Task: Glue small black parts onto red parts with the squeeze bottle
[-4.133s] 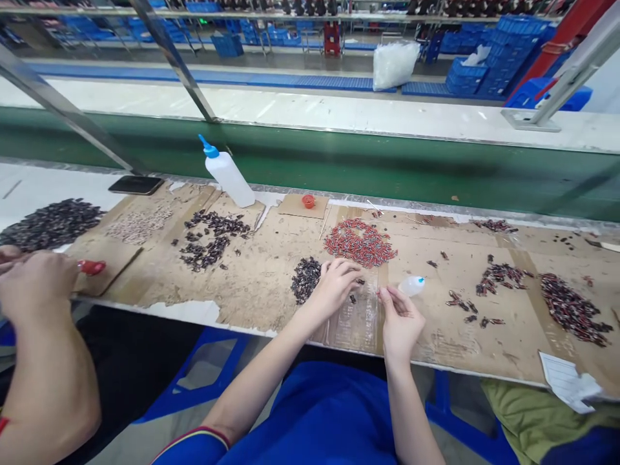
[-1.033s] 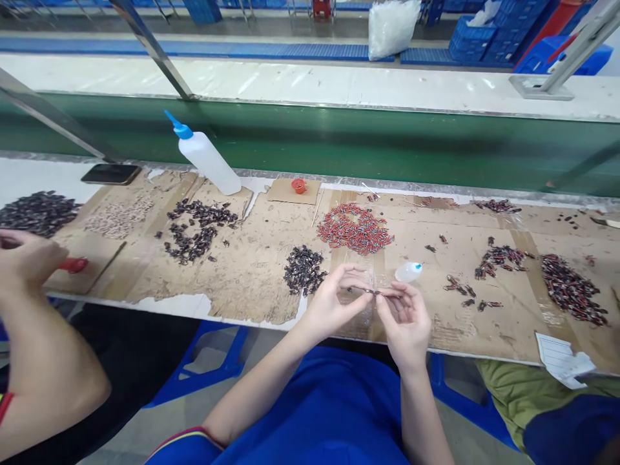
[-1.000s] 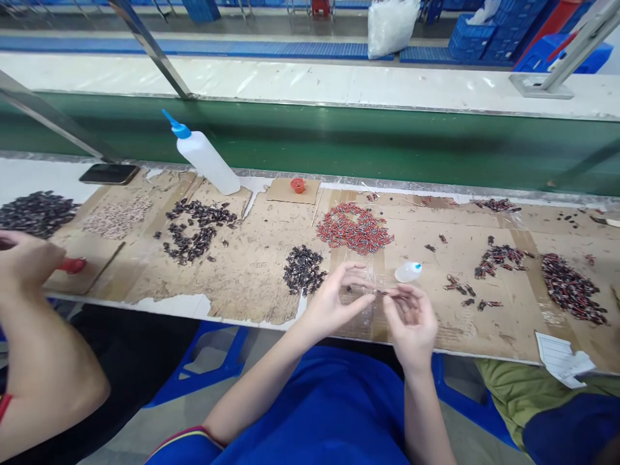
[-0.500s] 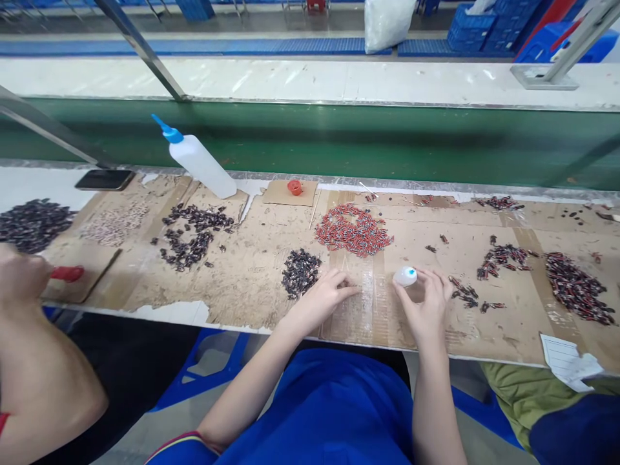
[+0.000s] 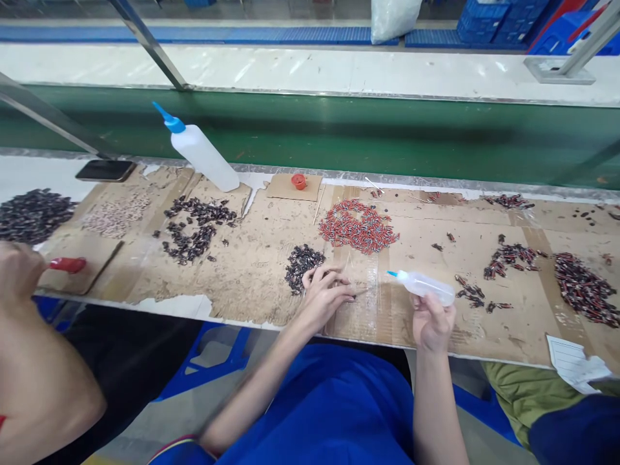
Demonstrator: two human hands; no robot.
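Note:
My right hand (image 5: 433,320) is closed around a small translucent squeeze bottle (image 5: 426,287), which lies nearly level with its thin blue tip pointing left. My left hand (image 5: 325,297) rests at the right edge of a small pile of black parts (image 5: 303,263). Its thumb and fingers are pinched together; a dark speck shows at the fingertips, too small to name. Beyond the two hands lies a heap of small red-and-black parts (image 5: 356,226). Clusters of black-and-red pieces (image 5: 469,292) are to the right of the bottle.
A large white bottle with a blue nozzle (image 5: 206,158) leans at the back left, near a phone (image 5: 105,170). A red cap (image 5: 299,181) sits on a cardboard piece. At far left is another person's hand (image 5: 19,271) beside a red object (image 5: 68,265). More dark-red parts (image 5: 584,287) lie right.
The small bottle has turned from pointing toward me to lying sideways, tip leftward, in my right hand. My left hand has shifted slightly, its fingers now against the black pile's edge.

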